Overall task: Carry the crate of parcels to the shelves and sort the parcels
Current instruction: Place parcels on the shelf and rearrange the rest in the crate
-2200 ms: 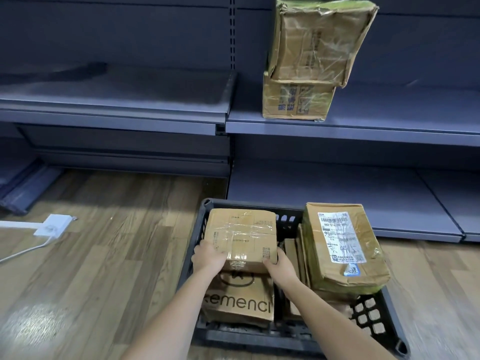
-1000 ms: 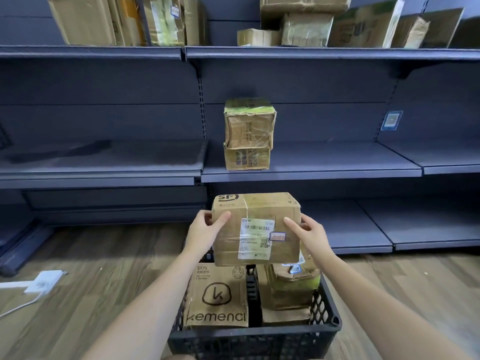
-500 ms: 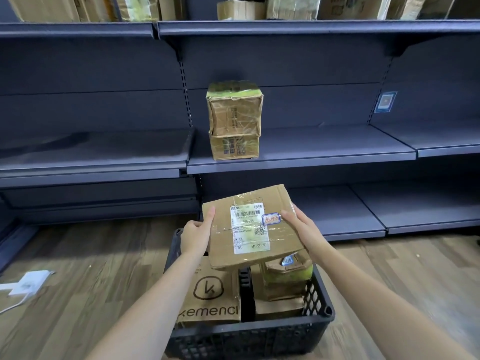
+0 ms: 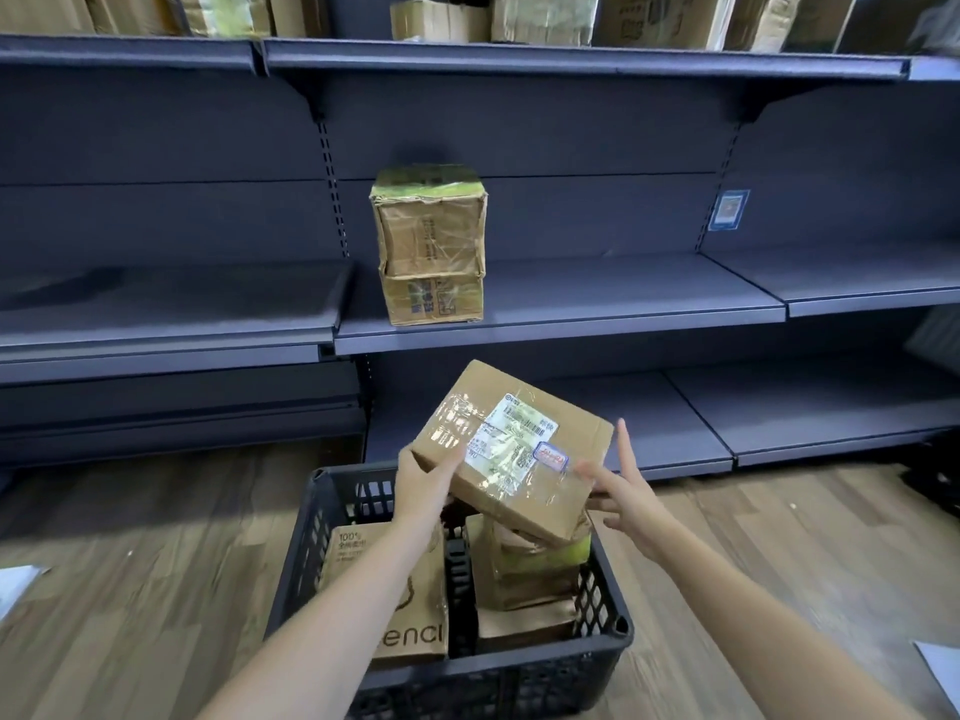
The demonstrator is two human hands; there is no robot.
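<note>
While the dark grey metal shelving (image 4: 561,324) holds only two stacked brown boxes (image 4: 430,252), sorting is under way: over the black plastic crate (image 4: 311,558) the left hand (image 4: 423,478) grips a taped brown cardboard parcel (image 4: 511,449), tilted (label up); the right hand (image 4: 621,493) is spread open beside it. Next, probably regrip and shelve it.

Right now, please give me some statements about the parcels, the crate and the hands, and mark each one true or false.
1. The left hand grips the labelled parcel. True.
2. The right hand has its fingers closed around that parcel. False: its fingers are spread open at the parcel's edge.
3. Two boxes are stacked on the middle shelf. True.
4. The black crate is empty. False: several parcels remain inside.
</note>
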